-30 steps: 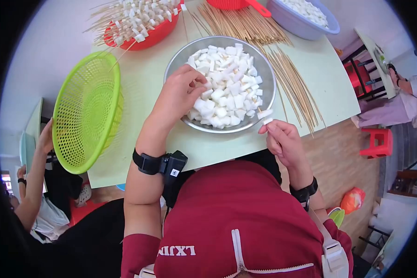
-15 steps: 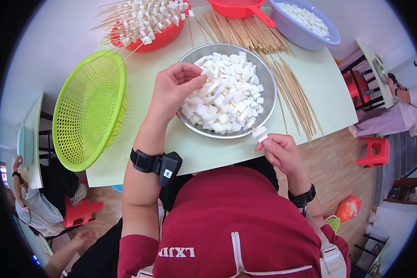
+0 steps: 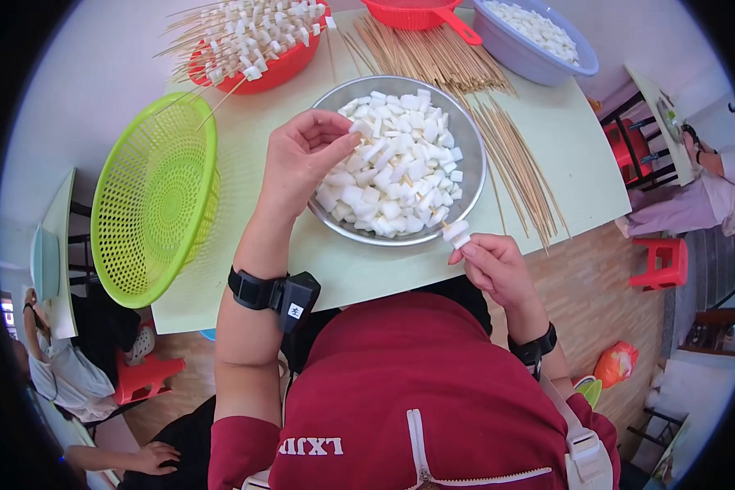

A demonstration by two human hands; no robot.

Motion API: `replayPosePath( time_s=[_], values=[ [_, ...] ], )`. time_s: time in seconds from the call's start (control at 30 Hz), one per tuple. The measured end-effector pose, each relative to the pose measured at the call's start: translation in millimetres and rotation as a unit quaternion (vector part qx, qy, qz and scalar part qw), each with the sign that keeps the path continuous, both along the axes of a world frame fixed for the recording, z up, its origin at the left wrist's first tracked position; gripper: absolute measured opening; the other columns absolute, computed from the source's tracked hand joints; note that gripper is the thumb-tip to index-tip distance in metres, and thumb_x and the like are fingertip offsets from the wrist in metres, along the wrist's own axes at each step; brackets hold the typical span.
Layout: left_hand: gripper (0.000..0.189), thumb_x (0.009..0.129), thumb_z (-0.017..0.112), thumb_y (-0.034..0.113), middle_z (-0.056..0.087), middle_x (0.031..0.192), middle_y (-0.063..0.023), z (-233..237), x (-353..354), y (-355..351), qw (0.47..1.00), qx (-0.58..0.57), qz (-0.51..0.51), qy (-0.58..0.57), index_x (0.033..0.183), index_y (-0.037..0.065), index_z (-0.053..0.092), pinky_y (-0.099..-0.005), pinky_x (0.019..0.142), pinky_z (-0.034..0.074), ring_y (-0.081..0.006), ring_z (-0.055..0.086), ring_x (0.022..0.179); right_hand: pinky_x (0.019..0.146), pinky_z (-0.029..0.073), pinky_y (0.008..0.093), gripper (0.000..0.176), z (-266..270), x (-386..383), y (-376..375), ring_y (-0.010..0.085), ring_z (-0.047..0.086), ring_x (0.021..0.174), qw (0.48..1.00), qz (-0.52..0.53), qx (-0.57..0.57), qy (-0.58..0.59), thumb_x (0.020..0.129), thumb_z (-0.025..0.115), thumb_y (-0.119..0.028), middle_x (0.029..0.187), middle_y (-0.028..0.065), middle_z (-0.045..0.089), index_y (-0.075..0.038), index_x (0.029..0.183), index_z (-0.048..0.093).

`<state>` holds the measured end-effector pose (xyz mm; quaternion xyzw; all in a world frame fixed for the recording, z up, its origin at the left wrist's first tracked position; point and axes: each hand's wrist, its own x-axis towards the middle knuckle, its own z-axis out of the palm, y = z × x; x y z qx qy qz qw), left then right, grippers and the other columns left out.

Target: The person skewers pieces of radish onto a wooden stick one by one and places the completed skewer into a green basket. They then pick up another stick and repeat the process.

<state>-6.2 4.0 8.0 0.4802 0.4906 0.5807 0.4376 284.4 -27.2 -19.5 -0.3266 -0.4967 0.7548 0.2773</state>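
Observation:
My left hand (image 3: pixel 309 159) is closed in a pinch over the left rim of a metal bowl (image 3: pixel 325 214), with a white chunk (image 3: pixel 361 128) at its fingertips. White chunks (image 3: pixel 404 151) fill the bowl; their exact kind I cannot make out. At the bowl's lower right, my right hand (image 3: pixel 492 261) grips white pieces (image 3: pixel 456 233) threaded on a thin bamboo skewer (image 3: pixel 445 223). Bits of the stick show over the bowl toward my left hand, but its full length is hard to follow against the chunks.
Loose bamboo skewers (image 3: pixel 518 167) lie right of the bowl and behind it. A green basket (image 3: pixel 207 184) stands left; a red basin (image 3: pixel 290 69) holds filled skewers. A red strainer (image 3: pixel 412 15) and a lavender tub (image 3: pixel 576 65) are at the back. Other people sit at both sides.
Both my hands keep nearly the same pose and place, with the pieces still in them. At lower left, another person's hand has moved to rest on dark clothing.

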Motion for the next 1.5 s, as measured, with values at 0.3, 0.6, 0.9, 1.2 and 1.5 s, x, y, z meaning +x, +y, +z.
replayPosePath(
  time_s=[0.3, 0.6, 0.9, 1.2, 1.5],
  values=[
    [0.019, 0.078, 0.067, -0.002, 0.063, 0.089, -0.0083, -2, 2, 0, 1.000, 0.017, 0.000, 0.001, 0.095, -0.004, 0.059, -0.0236, 0.075, 0.051, -0.0126, 0.061, 0.082, 0.038, 0.018, 0.0187, 0.025, 1, 0, -1, 0.0008, 0.027, 0.040, 1.000, -0.002, 0.006, 0.000, 0.094, 0.048, -0.015, 0.048, -0.0068, 0.036, 0.004, 0.088, 0.062],
    [0.015, 0.078, 0.067, -0.001, 0.063, 0.090, -0.0076, -1, 17, -5, 0.990, 0.087, 0.079, 0.082, 0.092, -0.004, 0.061, -0.0229, 0.075, 0.050, -0.0122, 0.062, 0.081, 0.038, 0.020, 0.0182, 0.025, 5, -6, -3, 0.0010, 0.028, 0.040, 1.000, -0.018, 0.001, -0.007, 0.095, 0.047, -0.016, 0.048, -0.0067, 0.036, 0.005, 0.091, 0.061],
    [0.014, 0.078, 0.065, -0.002, 0.063, 0.090, -0.0076, 2, 17, -7, 0.984, 0.123, 0.111, 0.071, 0.092, -0.003, 0.061, -0.0230, 0.075, 0.051, -0.0119, 0.062, 0.082, 0.038, 0.022, 0.0176, 0.025, 16, -15, -1, 0.0011, 0.029, 0.041, 0.995, 0.013, -0.064, 0.081, 0.096, 0.046, -0.015, 0.050, -0.0053, 0.039, 0.005, 0.094, 0.060],
    [0.015, 0.080, 0.063, -0.004, 0.062, 0.093, -0.0079, 6, 14, -8, 0.982, 0.145, 0.094, 0.070, 0.094, -0.003, 0.060, -0.0233, 0.076, 0.050, -0.0122, 0.060, 0.084, 0.038, 0.021, 0.0176, 0.025, 14, -17, 2, 0.0010, 0.030, 0.043, 0.992, 0.022, -0.076, 0.097, 0.096, 0.046, -0.016, 0.050, -0.0055, 0.039, 0.004, 0.096, 0.060],
    [0.016, 0.080, 0.063, -0.004, 0.062, 0.096, -0.0091, 4, 13, -7, 0.985, 0.128, 0.098, 0.065, 0.096, -0.003, 0.060, -0.0236, 0.078, 0.050, -0.0128, 0.060, 0.087, 0.037, 0.022, 0.0178, 0.028, 17, -24, 0, 0.0019, 0.026, 0.039, 1.000, 0.000, -0.002, 0.014, 0.098, 0.041, -0.018, 0.048, -0.0047, 0.036, 0.003, 0.093, 0.057]
  ],
)
